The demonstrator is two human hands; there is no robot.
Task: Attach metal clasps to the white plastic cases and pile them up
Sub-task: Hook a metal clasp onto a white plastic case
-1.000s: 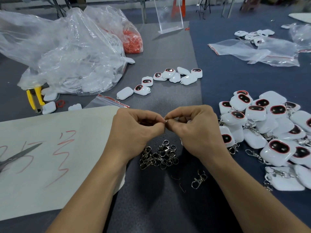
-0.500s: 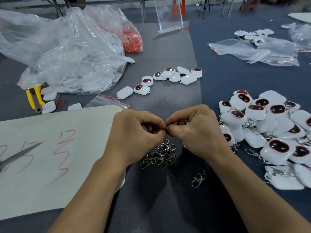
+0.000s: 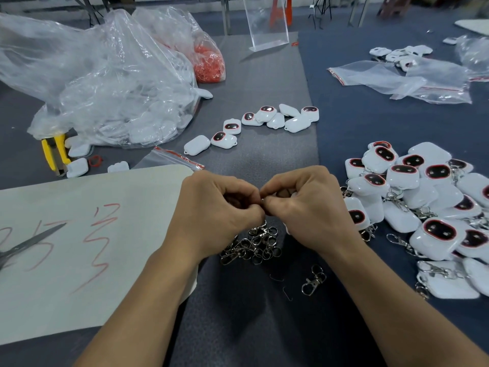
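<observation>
My left hand (image 3: 219,215) and my right hand (image 3: 304,207) meet at the table's middle, fingertips pinched together on a small metal clasp (image 3: 262,200), most of it hidden. A white case shows faintly under my right hand's curled fingers. Below the hands lies a heap of loose metal clasps (image 3: 254,245), and one single clasp (image 3: 313,280) lies apart. To the right is a pile of white cases with clasps attached (image 3: 423,202). Several bare white cases (image 3: 264,120) lie in a row farther back.
A large clear bag of white cases (image 3: 111,91) and a bag of red rings (image 3: 209,62) sit at the back left. Yellow-handled pliers (image 3: 54,152) and scissors (image 3: 29,242) on a white sheet (image 3: 66,287) lie left. Empty clear bags (image 3: 412,80) lie at the back right.
Both hands have sunk slightly toward the heap of clasps and stayed pinched together; their fingers shifted a little. Nothing else moved.
</observation>
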